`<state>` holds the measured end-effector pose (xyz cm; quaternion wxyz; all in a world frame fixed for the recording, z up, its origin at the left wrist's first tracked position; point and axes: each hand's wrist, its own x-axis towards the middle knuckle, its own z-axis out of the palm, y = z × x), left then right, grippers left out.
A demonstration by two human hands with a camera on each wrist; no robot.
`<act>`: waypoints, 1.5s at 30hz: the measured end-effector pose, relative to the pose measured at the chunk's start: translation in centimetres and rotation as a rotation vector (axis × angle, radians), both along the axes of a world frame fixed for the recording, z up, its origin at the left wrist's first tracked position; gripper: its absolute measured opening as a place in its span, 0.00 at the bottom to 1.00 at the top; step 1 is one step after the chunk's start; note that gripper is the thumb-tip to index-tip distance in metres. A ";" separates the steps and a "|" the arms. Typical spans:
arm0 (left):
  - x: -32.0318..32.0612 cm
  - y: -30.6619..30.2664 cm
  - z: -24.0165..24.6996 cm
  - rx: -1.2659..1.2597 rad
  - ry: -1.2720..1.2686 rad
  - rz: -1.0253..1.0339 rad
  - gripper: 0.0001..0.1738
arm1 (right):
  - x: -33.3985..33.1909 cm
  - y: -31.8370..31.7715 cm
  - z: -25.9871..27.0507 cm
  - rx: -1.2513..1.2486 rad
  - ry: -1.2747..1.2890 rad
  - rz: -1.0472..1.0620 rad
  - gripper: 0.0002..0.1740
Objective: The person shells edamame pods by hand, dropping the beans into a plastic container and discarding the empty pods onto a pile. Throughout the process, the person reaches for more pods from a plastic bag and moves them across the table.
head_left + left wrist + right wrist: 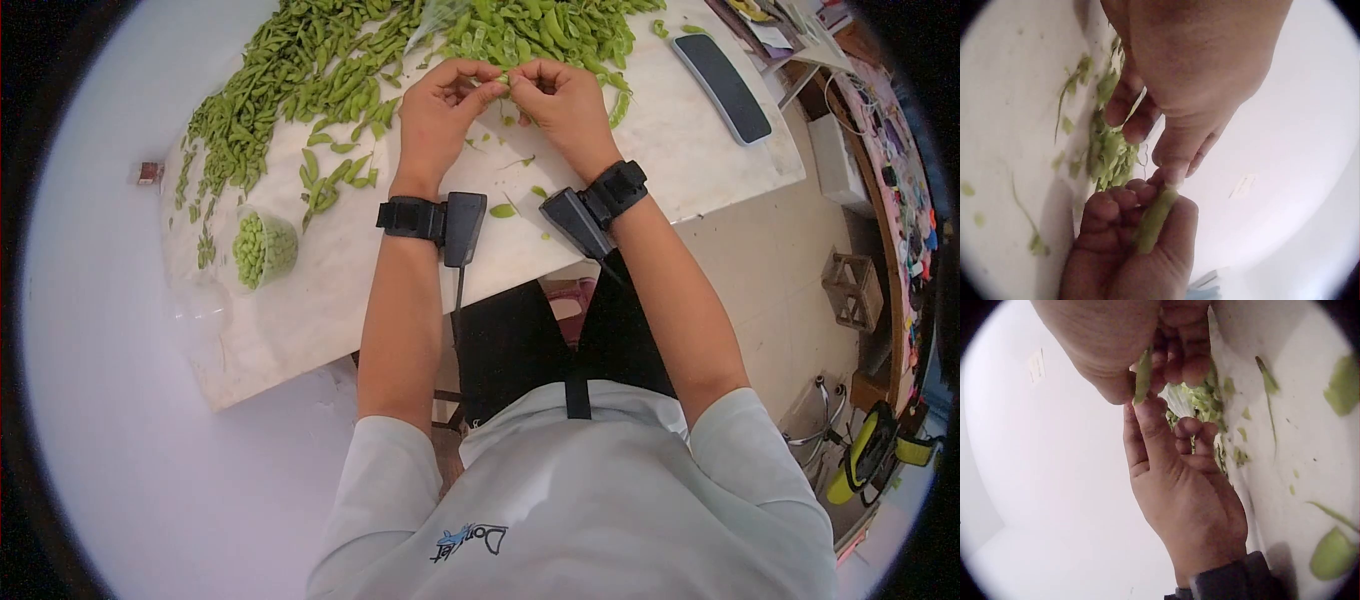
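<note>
A green edamame pod (1157,220) is between my two hands above the near part of the table. My right hand (572,115) pinches it along its length between thumb and curled fingers. The left hand (437,120) has its thumb and forefinger tips at the pod's end, pinching it there. In the right wrist view, the pod (1142,378) points down to the left thumb tip. Just beyond the hands lie heaped green pods (540,35). Small green scraps (502,210) and thin stems are scattered on the table beneath the hands.
More pods (240,125) spread over the table's left side. A clear cup of shelled beans (265,250) stands near the left edge. Clear plastic (437,22) lies among the pods. A phone (722,88) lies at the right. The white tabletop (330,270) ends before my lap.
</note>
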<state>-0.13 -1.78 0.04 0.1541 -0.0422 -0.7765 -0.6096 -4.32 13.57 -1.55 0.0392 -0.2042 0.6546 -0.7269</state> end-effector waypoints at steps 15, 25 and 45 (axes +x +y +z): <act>0.8 0.0 1.4 0.101 0.084 0.186 0.11 | 0.6 0.7 1.9 -0.013 -0.119 -0.083 0.15; 14.5 -11.0 6.2 -0.263 0.160 0.764 0.11 | 0.4 0.9 1.5 -0.316 -0.274 0.031 0.12; 5.6 -7.9 7.4 -0.836 -0.200 0.336 0.12 | 0.0 0.4 0.8 -0.133 -0.166 0.061 0.22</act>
